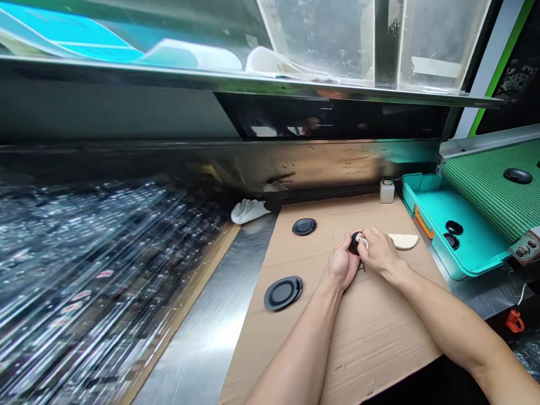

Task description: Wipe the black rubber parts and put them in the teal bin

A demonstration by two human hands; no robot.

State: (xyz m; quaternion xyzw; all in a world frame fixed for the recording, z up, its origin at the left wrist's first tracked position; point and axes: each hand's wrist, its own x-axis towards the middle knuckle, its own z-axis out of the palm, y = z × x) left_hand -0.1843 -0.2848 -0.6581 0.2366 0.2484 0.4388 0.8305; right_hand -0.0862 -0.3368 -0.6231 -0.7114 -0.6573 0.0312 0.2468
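Note:
My left hand [343,263] is closed around a small round black part [353,243], held a little above the cardboard sheet [371,326]. Pressed against that part is a white cloth [361,241], pinched in the fingers of my right hand [379,253]. To the left on the cardboard lie a black disc [304,226] and, nearer to me, overlapping black discs [282,293]. A cream half-round pad [404,242] rests just beyond my right hand.
A small bottle [387,190] stands at the cardboard's back edge. On the right, a turquoise tray [468,270] holds black parts below a green conveyor belt [498,169]. Clear plastic packs [97,281] fill the left side, near a crumpled white cloth [248,211]. A shelf edge [253,81] overhangs the bench.

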